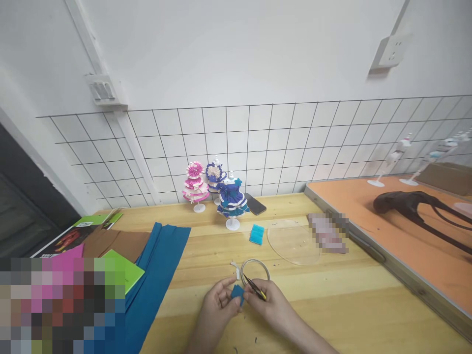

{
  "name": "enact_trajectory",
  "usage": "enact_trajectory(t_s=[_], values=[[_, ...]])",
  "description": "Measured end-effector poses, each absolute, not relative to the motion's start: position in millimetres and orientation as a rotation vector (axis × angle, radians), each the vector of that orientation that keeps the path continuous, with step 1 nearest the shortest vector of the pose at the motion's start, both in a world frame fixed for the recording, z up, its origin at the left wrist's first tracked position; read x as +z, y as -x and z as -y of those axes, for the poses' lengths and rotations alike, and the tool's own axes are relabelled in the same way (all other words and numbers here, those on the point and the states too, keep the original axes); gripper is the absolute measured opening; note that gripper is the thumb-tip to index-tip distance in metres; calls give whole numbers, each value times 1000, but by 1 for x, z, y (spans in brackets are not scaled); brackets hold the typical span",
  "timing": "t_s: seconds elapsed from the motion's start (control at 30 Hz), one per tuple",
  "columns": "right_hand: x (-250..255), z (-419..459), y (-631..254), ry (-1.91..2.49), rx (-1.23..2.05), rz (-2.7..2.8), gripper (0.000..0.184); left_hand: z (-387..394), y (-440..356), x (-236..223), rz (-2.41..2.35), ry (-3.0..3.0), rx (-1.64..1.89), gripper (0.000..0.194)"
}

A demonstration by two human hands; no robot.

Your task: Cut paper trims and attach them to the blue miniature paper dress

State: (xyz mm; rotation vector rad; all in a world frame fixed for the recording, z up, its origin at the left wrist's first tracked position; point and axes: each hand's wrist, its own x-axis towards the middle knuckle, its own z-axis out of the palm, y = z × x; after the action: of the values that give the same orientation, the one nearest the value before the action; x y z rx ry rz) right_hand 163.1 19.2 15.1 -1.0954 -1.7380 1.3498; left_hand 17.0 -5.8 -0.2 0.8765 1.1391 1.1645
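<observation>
One small blue piece (238, 292) is sitting btwn your hands over the tabletop (313, 314). Your L hand (223, 299) is pinching it, your R hand (267, 300) is gripping a black-and-yellow tool (255, 287), & a pale ring (255, 260) is lying just beyond.

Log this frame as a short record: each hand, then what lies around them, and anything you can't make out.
Left hand: pinches a small blue piece
Right hand: holds a dark pointed tool with yellow on it
Just beyond the hands: pale ring on the wooden table
Farther back: turquoise strips, clear round sheet, phone, three tiered miniature dresses on white stands
Left side: folded blue material
Right side: orange surface
Unclear: tool's exact type; lower left corner pixelated
</observation>
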Motion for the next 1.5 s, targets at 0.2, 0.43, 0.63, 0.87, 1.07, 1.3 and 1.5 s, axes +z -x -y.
enact_trajectory(t_s=[0.2, 0.43, 0.63, 0.87, 1.07, 1.3, 1.5], values=[[18, -18, -166, 1021, 1438, 1743, 23, 6, -15, -1, -1145, -1043, 1063, 26], [20, -21, -166, 1068, 1397, 1700, 28, 6, -13, 1, -1161, -972, 1087, 29], [15, -18, -162, 1034, 1436, 1711, 26, 6, -14, -4, -1155, -1009, 1047, 28], [16, -19, -166, 1082, 1366, 1741, 29, 5, -11, -4, -1118, -884, 1122, 26], [21, -12, -172, 1188, 1283, 1951, 38, 6, -5, 3, -1002, -659, 1198, 21], [23, -10, -173, 1232, 1253, 2042, 36, 6, -8, 8, -1061, -781, 1268, 24], [17, -9, -166, 1146, 1367, 1873, 35, 5, -9, 4, -1070, -821, 1302, 34]])
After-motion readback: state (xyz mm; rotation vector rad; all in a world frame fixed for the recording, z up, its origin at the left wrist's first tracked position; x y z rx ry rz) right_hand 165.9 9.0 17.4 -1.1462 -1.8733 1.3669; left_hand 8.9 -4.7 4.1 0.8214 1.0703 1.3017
